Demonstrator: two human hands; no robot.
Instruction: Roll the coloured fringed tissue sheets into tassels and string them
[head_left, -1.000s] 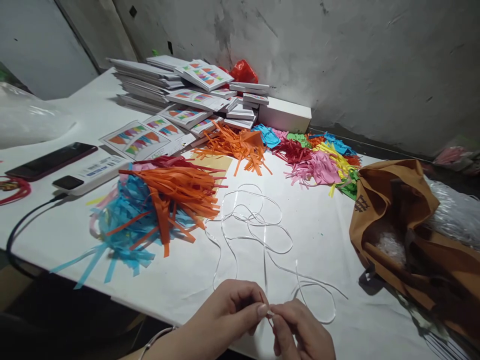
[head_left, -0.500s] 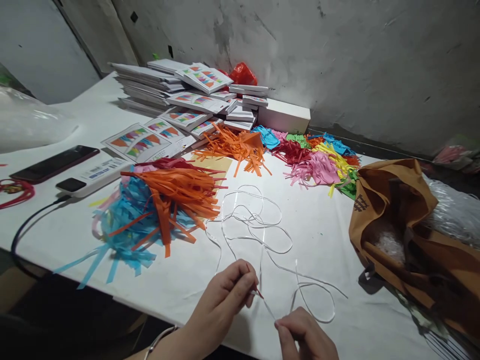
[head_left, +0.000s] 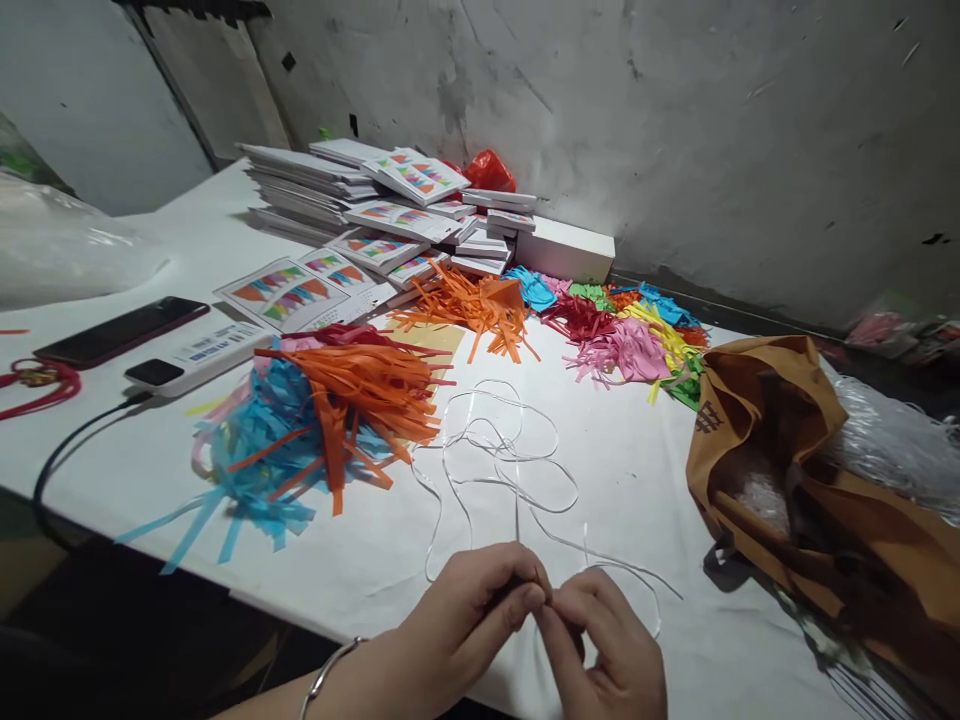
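White cord (head_left: 501, 450) lies in loose loops on the white surface (head_left: 645, 470), its near end running to the two hands at the near edge. Left hand (head_left: 480, 610) and right hand (head_left: 600, 650) meet fingertip to fingertip, each pinched shut on the cord; what exactly sits between the fingertips is too small to tell, possibly a knot. A bracelet (head_left: 324, 675) circles the left wrist. Left of the cord rests a heap of blue and orange paper strips (head_left: 315, 420). Farther off lie mixed coloured strips (head_left: 622, 330), with stacked printed cards (head_left: 360, 190) against the wall. A brown bag (head_left: 787, 470) sits at right. A phone (head_left: 120, 330) lies far left.
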